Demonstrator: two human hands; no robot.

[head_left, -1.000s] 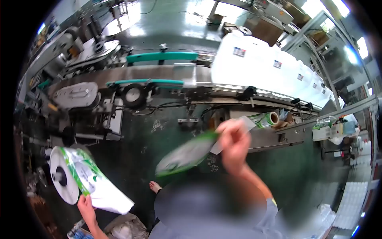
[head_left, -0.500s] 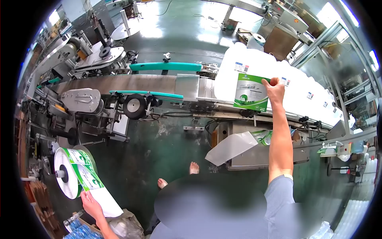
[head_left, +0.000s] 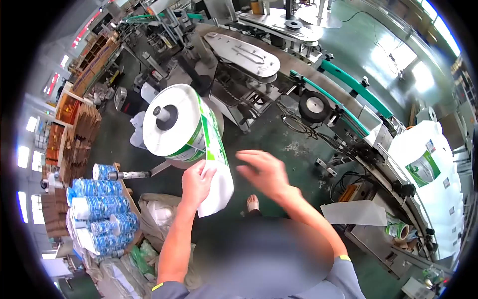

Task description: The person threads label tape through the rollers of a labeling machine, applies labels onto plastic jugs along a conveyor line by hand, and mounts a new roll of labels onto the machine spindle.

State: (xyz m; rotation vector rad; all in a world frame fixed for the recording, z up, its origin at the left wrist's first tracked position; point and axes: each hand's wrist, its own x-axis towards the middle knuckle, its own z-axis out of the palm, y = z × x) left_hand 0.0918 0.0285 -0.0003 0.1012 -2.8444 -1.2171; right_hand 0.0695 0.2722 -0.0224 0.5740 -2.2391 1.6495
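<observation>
A large roll of green and white labels (head_left: 172, 122) sits on a spindle left of centre, its strip hanging toward me. My left hand (head_left: 195, 185) pinches the edge of the label strip (head_left: 219, 182), whose lower part is plain white backing. To the right of the strip, my right hand (head_left: 264, 172) is raised with its fingers spread and nothing in it. A green label (head_left: 423, 169) lies on the front of the nearest white jug (head_left: 416, 142) at the right.
A conveyor (head_left: 343, 92) with green side rails runs diagonally toward the white jugs. Blue-wrapped rolls (head_left: 102, 207) are stacked at the lower left. A loose translucent sheet (head_left: 353, 213) and a small label roll (head_left: 397, 229) lie at the lower right.
The view has swung left. My right hand has let go of the green label, which is now on the jug, and has moved over beside the label strip. My left hand still holds the strip.
</observation>
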